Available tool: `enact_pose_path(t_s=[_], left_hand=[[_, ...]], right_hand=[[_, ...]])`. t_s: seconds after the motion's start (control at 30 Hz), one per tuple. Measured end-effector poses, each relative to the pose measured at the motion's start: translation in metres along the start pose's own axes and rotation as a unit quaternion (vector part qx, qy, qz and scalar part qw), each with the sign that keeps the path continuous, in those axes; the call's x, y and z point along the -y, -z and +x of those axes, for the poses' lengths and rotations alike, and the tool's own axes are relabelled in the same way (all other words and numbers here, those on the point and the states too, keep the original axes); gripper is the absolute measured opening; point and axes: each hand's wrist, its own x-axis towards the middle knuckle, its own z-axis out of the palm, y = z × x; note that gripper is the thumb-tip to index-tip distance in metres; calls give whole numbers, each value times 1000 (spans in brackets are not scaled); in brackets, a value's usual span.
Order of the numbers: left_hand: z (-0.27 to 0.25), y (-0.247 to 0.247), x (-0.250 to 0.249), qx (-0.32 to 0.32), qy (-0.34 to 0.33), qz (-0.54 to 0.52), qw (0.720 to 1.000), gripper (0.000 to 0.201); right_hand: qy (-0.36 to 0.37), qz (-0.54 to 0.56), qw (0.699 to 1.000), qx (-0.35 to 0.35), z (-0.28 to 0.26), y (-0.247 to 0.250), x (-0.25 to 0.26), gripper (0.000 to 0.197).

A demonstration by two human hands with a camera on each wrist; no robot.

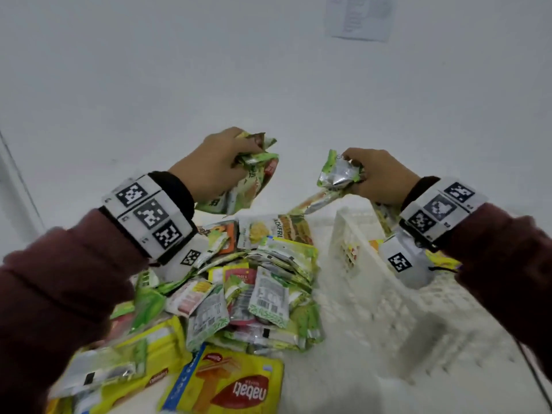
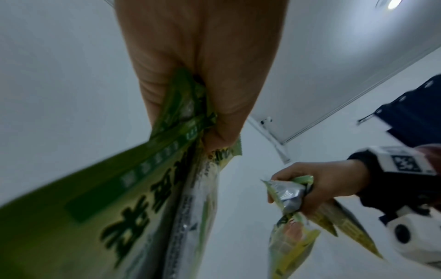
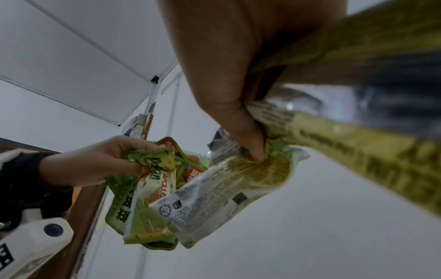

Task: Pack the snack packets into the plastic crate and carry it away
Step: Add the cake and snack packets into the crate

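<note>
My left hand is raised above the pile and grips a bunch of green snack packets that hang below its fist; the same green packets fill the left wrist view. My right hand is lifted over the far end of the white plastic crate and clutches a few green and silver packets, seen close as crumpled packets in the right wrist view. A heap of loose snack packets lies on the white surface left of the crate. Some packets show through the crate's slotted wall.
A large yellow wafer pack and other yellow packs lie nearest me at the lower left. A white wall stands behind with a paper sheet on it. A thin dark cable runs down at the right.
</note>
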Motion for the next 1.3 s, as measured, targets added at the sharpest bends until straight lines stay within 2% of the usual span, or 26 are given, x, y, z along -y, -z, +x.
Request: enact_pose_path(t_s=[0.2,0.37,0.53,0.73,0.9,1.07,1.1,1.2,1.23,1.3], left_hand=[[48,-34,-99,-1,-83,-52,995,41],[85,-80,-180,37,-103,-64,992,43],[110,-127,-239,109,-101,-48,988,45],[126,-170,-268,248,-81,-8,965,41],[137,-197,-271,364,-73,19,928,38],[149,-214,-263,439,-41,-35,897,42],[151,-218,-261,471,-31,-60,879,45],[150,-231,-255,601,13,-110,791,66],[150,-234,-253,630,19,-108,769,72],[150,-238,-251,649,32,-99,754,75]], right_hand=[[-59,-61,996,-1,-41,50,-92,38],[-74,-91,992,54,-70,69,-166,38],[-58,-141,981,124,-81,67,-222,38],[-10,-147,961,235,-82,49,-256,45],[-3,-135,932,335,-65,35,-277,51],[0,-59,903,426,-58,25,-275,38],[0,-49,887,459,-60,23,-274,43],[5,-58,812,581,-73,9,-274,76],[9,-74,788,611,-78,6,-275,80],[-1,-119,754,646,-87,1,-275,78]])
